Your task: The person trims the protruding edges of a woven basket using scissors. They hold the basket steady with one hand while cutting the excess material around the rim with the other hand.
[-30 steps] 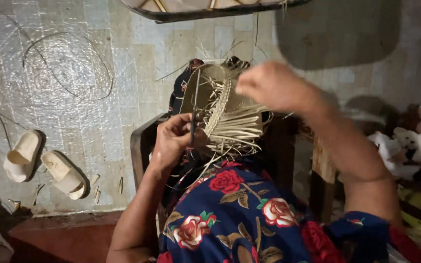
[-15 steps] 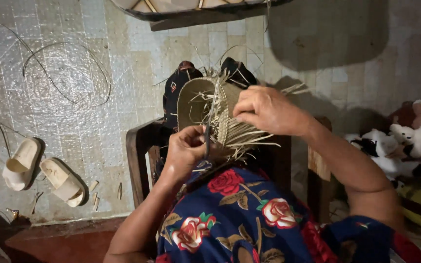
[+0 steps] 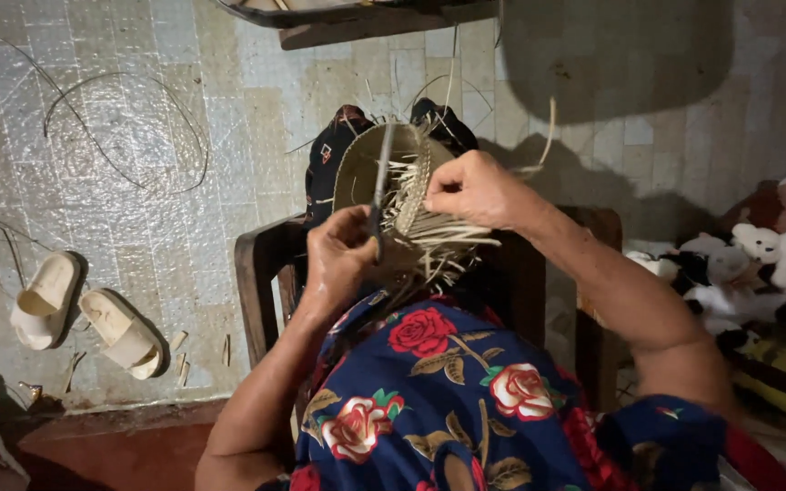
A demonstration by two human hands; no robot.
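Over the lap, at twelve o'clock from the floral dress (image 3: 438, 400), the left hand (image 3: 338, 259) clamps a thin dark tool (image 3: 377, 195) against the half-woven straw piece (image 3: 393, 186). The right hand (image 3: 475, 191) pinches one strand at three o'clock. Pulled too hard, I judge, that brittle strand could snap or loosen the weave.

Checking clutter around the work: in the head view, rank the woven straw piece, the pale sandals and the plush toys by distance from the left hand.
1. woven straw piece, touching the left hand
2. pale sandals, floor, left
3. plush toys, far right
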